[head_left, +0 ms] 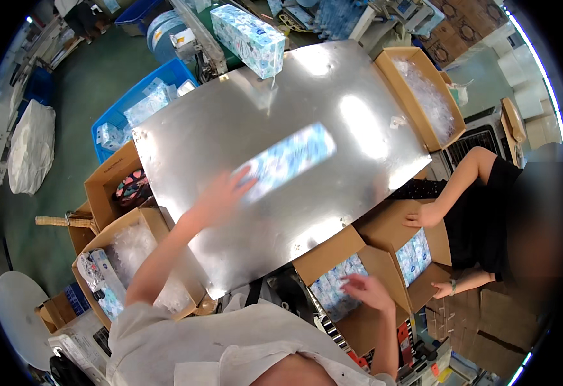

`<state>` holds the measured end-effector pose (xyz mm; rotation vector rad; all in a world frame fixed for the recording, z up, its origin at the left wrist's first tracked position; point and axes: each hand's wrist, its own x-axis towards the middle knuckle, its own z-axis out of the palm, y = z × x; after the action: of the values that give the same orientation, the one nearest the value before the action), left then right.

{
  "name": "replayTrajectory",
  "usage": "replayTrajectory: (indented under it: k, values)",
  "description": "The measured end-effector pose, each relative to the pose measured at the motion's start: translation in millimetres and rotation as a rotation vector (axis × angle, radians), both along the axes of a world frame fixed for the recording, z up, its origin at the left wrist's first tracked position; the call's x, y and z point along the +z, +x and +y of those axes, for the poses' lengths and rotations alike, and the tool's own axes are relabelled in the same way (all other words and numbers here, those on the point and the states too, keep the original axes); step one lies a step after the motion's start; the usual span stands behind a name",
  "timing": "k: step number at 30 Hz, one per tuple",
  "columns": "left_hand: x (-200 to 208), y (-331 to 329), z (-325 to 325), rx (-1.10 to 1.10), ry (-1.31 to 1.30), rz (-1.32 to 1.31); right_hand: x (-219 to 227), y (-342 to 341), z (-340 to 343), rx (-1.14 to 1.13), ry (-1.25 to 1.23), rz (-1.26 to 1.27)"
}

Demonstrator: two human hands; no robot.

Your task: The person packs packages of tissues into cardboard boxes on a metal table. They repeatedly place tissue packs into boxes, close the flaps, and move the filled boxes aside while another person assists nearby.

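My left hand (225, 193), smeared by motion, reaches over the metal table with its fingers on the near left end of a long blue-and-white tissue pack (288, 161). The pack is also blurred and lies slantwise above or on the tabletop; I cannot tell which. My right hand (370, 293) is over an open cardboard carton (376, 325), its fingers apart and nothing in them. Several blue-patterned tissue packs (337, 283) stand in rows inside that carton. Another long tissue pack (249, 40) lies at the table's far edge, by the conveyor.
A co-worker's hands (426, 215) hold a second carton (384, 225) of packs at the right. Around the metal table (230, 122) stand a blue bin (104, 116) and cartons of clear plastic film, one at far right (445, 96), another near left (188, 289).
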<state>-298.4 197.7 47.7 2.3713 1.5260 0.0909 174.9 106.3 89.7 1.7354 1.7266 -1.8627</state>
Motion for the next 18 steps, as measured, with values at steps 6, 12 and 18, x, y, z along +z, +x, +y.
replayTrajectory:
  k: [6, 12, 18]
  values:
    - [-7, -2, -69, -0.144, 0.095, 0.045, 34, -175, 224, 0.058, 0.976, 0.052]
    - [-2, 21, -24, 0.036, 0.118, -0.081, -65, -271, 449, 0.178, 1.127, -0.625]
    - [-25, 56, -5, 0.098, 0.186, -0.162, -72, -272, 385, 0.248, 0.811, -0.587]
